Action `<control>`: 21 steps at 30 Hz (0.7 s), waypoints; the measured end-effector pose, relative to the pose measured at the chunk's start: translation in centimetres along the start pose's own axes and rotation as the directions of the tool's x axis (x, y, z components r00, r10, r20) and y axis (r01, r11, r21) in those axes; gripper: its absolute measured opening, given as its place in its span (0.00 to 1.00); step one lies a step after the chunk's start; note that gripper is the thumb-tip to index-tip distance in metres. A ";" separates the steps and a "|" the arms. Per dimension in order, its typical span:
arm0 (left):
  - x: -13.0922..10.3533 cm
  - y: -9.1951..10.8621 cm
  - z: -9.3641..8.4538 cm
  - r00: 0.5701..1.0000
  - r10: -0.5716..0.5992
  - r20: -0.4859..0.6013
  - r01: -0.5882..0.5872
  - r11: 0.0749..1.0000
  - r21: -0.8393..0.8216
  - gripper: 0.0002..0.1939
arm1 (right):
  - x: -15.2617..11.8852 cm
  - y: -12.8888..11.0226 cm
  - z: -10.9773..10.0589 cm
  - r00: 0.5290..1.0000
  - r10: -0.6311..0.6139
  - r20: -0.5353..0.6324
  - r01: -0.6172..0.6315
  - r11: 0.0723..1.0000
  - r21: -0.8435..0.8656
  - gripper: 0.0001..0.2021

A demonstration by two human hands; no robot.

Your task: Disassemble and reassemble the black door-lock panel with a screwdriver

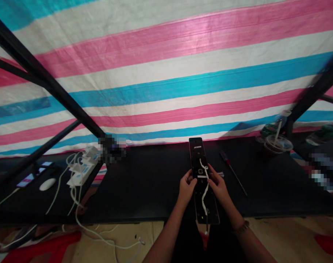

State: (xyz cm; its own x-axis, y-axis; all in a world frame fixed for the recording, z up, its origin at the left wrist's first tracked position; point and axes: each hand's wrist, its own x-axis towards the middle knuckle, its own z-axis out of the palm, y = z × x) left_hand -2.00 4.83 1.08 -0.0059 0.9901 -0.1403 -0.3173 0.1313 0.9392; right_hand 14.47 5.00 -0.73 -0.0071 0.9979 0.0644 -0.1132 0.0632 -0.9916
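Between my hands is a long, narrow black panel (198, 197), perhaps part of a door lock, its far end reaching toward the back of the table. A white taped cable (204, 199) runs along its face and ends in a small connector past the near edge. My left hand (186, 187) is closed on the panel's left edge, thumb on top. On the opposite edge my right hand (219, 185) grips it, its thumb beside the cable. To the right of the panel lies a screwdriver (236, 175) with a dark red handle. A small pale item behind my right fingers is partly hidden.
The black table (139, 182) spans the view. At right stand a lidded drink cup (278, 144) with a straw and a clear bottle (283, 118). White power strips (83, 168) with cables, a white mouse (47, 184) and a phone (32, 176) lie left. Black frame bars (59, 96) slant past.
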 end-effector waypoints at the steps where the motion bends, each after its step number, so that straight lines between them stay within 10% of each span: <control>1: -0.1 0.1 0.1 1.000 0.001 0.001 -0.001 1.000 0.005 0.27 | -0.1 0.1 0.0 1.000 -0.014 0.004 0.014 1.000 0.009 0.38; 21: 0.2 -0.6 -0.5 1.000 0.029 0.003 -0.028 0.993 -0.112 0.30 | 0.2 0.2 0.2 0.993 -0.039 -0.112 0.034 0.998 -0.049 0.32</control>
State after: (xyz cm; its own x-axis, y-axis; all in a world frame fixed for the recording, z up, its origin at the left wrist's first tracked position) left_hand -2.27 4.90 0.39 -0.0122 0.9936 -0.1122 -0.4210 0.0966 0.9019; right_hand 14.29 5.23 -0.89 0.1088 0.9899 0.0904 -0.0648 0.0978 -0.9931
